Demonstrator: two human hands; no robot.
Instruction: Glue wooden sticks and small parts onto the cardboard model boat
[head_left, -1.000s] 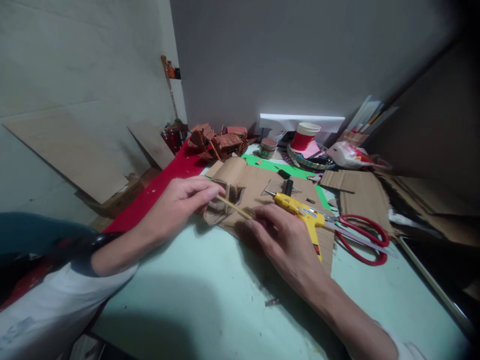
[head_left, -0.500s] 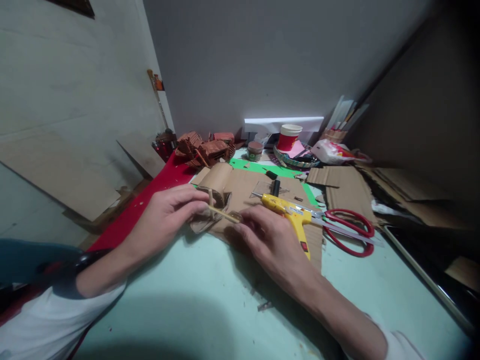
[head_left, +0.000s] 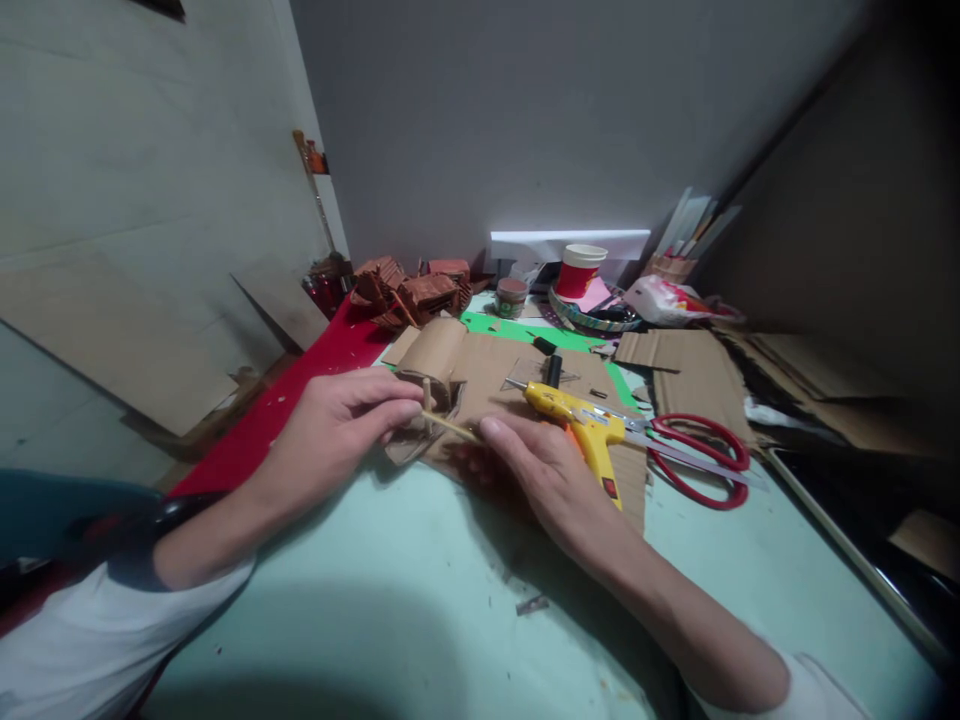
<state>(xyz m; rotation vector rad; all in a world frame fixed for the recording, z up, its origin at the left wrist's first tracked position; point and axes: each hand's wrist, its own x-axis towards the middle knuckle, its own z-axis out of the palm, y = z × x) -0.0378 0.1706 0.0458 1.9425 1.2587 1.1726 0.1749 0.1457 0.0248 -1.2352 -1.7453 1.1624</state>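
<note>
A thin, light-brown strip [head_left: 452, 427] runs between my two hands, and another short piece stands up across it near its left end. My left hand [head_left: 356, 415] pinches that left end between thumb and fingers. At the other end, my right hand [head_left: 536, 455] closes thumb and fingers on the strip's tip. Just behind the strip lies a curled cardboard piece [head_left: 433, 352] with a dark hollow below it, partly covered by my left fingers. Beside my right hand rests a yellow glue gun [head_left: 577, 415], its nozzle pointing left.
Red-handled scissors [head_left: 701, 455] lie right of the glue gun on flat cardboard [head_left: 495, 365]. Brown painted cardboard pieces [head_left: 420, 295], a small jar [head_left: 511, 297] and a red paper cup [head_left: 581, 270] stand at the back. More cardboard [head_left: 694, 385] and a dark tray-like panel [head_left: 855, 540] are at right.
My right hand has turned slightly and its thumb now presses on top of the strip's right end. My left hand keeps its pinch, almost unmoved.
</note>
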